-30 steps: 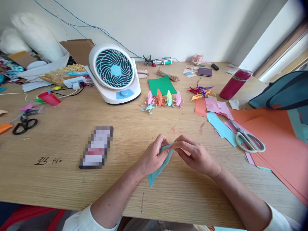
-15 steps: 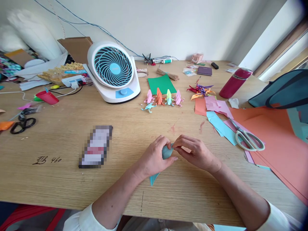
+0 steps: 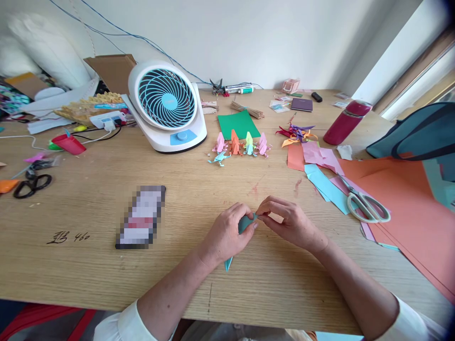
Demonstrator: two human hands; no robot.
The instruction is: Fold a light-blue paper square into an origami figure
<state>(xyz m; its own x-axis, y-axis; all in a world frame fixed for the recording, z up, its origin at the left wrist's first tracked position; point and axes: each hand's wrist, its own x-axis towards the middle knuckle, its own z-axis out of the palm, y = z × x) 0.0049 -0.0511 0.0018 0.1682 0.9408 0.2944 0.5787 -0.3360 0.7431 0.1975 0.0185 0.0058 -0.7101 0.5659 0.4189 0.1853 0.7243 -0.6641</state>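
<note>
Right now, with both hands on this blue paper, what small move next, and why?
Probably press a crease at the far end of the blue paper: the left hand grips it lower down, and the right hand pinches that end, well placed to press.

The wood-grained table (image 3: pixel 88 274) carries a phone (image 3: pixel 142 215) left of my left hand (image 3: pixel 227 231). Beyond that hand stand small folded-paper figures (image 3: pixel 234 143) and, farther left, a white fan (image 3: pixel 168 101). Orange sheets (image 3: pixel 408 218) lie right of my right hand (image 3: pixel 289 222).
</note>
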